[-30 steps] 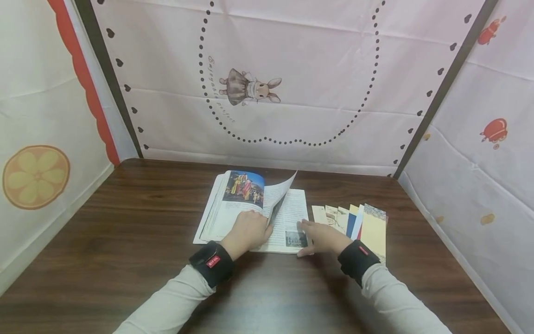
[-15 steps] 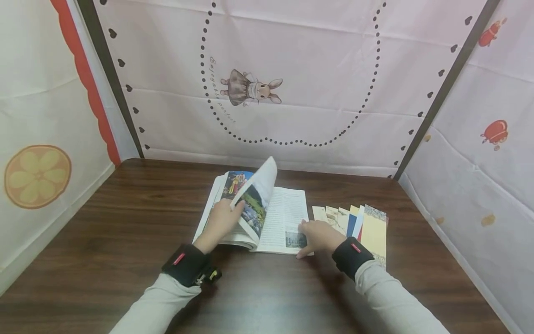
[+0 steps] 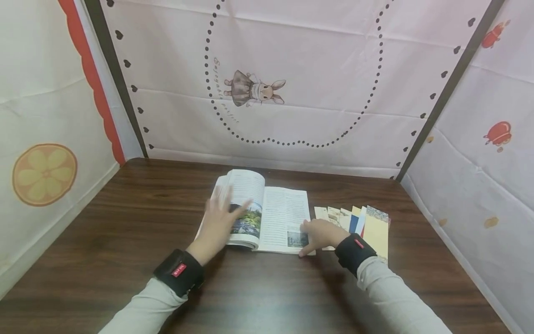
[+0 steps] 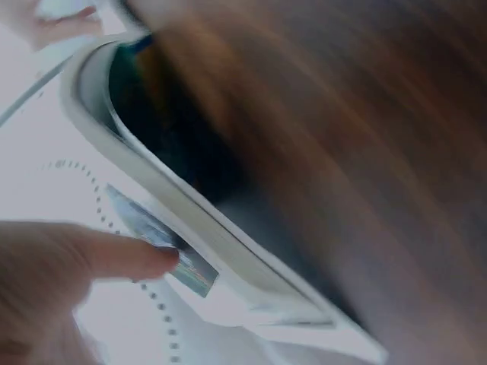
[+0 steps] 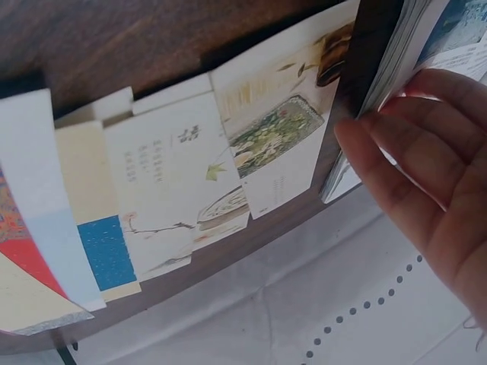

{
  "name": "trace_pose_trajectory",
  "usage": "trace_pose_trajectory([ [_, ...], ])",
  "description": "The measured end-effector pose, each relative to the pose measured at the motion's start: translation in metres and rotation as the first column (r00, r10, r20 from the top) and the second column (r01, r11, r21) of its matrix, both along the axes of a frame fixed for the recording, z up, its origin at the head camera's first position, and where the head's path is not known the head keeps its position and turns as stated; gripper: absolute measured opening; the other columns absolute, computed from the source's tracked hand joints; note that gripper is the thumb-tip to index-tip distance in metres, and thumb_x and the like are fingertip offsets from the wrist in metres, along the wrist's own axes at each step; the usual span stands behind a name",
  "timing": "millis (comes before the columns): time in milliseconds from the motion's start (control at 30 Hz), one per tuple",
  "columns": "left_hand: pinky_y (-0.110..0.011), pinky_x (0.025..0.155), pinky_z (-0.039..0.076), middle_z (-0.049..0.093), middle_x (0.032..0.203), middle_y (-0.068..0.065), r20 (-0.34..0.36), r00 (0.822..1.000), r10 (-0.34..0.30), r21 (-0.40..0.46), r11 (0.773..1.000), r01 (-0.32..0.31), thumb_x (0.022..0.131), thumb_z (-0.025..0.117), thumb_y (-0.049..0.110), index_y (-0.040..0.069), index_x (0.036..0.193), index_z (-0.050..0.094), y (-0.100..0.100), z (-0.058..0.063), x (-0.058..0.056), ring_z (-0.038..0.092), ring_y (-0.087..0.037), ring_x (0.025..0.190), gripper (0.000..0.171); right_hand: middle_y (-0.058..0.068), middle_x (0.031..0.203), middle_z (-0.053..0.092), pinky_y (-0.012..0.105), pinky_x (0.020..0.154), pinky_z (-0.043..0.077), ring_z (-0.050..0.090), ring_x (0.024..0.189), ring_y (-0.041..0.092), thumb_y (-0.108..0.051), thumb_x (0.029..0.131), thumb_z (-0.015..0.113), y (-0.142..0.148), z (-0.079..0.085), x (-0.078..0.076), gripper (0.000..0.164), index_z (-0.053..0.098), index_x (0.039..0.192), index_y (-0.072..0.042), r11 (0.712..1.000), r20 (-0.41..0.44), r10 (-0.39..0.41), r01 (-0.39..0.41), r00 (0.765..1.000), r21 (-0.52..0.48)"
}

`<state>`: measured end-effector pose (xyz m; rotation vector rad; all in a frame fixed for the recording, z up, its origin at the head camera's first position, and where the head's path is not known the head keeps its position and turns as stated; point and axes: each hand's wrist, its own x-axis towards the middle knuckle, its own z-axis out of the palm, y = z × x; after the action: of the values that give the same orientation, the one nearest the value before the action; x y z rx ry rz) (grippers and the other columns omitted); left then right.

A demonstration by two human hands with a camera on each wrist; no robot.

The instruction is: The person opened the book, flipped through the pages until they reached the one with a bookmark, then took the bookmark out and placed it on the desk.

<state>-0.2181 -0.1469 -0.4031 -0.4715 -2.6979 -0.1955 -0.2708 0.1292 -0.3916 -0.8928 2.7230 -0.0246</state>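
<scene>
An open book (image 3: pixel 285 213) lies on the wooden table, with printed text and a small photo on its right page. Its left page curves up from the spine and carries a colour landscape picture (image 3: pixel 248 220). Spread fingers of my left hand (image 3: pixel 217 222) lie over that left page's outer side, holding nothing. In the left wrist view, blurred, the thumb (image 4: pixel 133 258) overlaps the picture. My right hand (image 3: pixel 321 234) rests at the book's lower right corner, fingers against the page edges (image 5: pixel 396 57) in the right wrist view.
Just right of the book, a fanned row of bookmark-like paper cards (image 3: pixel 375 232) lies partly behind the right hand. Printed cloth walls (image 3: pixel 313 93) enclose the table (image 3: pixel 146 222) at the back and sides.
The left hand has carried a page over from right to left and let it go, its fingers now spread. The landscape picture now covers the earlier figures picture. The right hand stays at the corner.
</scene>
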Motion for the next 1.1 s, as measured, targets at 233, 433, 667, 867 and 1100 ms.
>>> trace_pose_trajectory([
  [233,-0.049,0.097,0.045,0.06,0.127,-0.011,0.198,0.95,-0.243,-0.097,0.959,0.266,0.082,0.065,0.0,0.011,0.111,0.069,0.016,0.005,0.003,0.052,-0.033,0.123,0.031,0.001,0.076,0.059,0.026,0.057,0.035,0.047,0.062,0.013,-0.035,0.077,0.074,-0.004,-0.003,0.002,0.036,0.065,0.098,-0.007,0.999,-0.008,0.051,-0.051,0.999,-0.017],
  [433,-0.032,0.067,0.05,0.064,0.09,-0.002,0.168,0.965,-0.2,0.004,0.979,0.202,0.075,0.063,0.002,0.012,0.087,0.071,0.02,0.002,-0.005,0.061,-0.02,0.08,0.017,0.002,0.075,0.057,0.028,0.058,0.037,0.049,0.063,0.015,-0.019,0.079,0.067,-0.002,-0.006,-0.002,0.036,0.063,0.111,-0.003,0.998,0.005,-0.001,0.001,1.0,-0.057],
  [667,-0.028,0.066,0.047,0.062,0.087,0.0,0.197,0.957,-0.215,0.039,0.977,0.211,0.076,0.066,0.016,0.012,0.084,0.069,0.027,0.0,-0.008,0.056,-0.013,0.074,0.009,0.006,0.084,0.067,0.033,0.067,0.047,0.054,0.068,0.017,-0.005,0.079,0.067,0.0,-0.009,-0.004,0.025,0.068,0.104,-0.005,0.993,-0.058,-0.058,0.052,0.997,-0.104],
  [867,-0.022,0.058,0.043,0.062,0.081,0.003,0.195,0.949,-0.247,0.06,0.969,0.239,0.08,0.068,0.035,0.011,0.078,0.073,0.035,0.0,-0.009,0.055,-0.01,0.069,0.024,0.008,0.091,0.071,0.037,0.076,0.052,0.062,0.077,0.018,0.001,0.079,0.067,0.002,-0.008,-0.001,0.018,0.07,0.095,-0.006,0.963,-0.157,-0.182,0.143,0.971,-0.229],
  [1100,-0.02,0.048,0.026,0.044,0.061,0.006,0.202,0.96,-0.192,-0.001,0.98,0.197,0.075,0.071,0.053,0.014,0.057,0.061,0.041,0.001,-0.01,0.039,-0.008,0.054,0.044,0.007,0.093,0.072,0.037,0.077,0.054,0.067,0.089,0.022,-0.007,0.081,0.071,-0.007,0.006,0.004,0.015,0.07,0.095,-0.007,0.911,-0.343,-0.226,0.073,0.912,-0.407],
])
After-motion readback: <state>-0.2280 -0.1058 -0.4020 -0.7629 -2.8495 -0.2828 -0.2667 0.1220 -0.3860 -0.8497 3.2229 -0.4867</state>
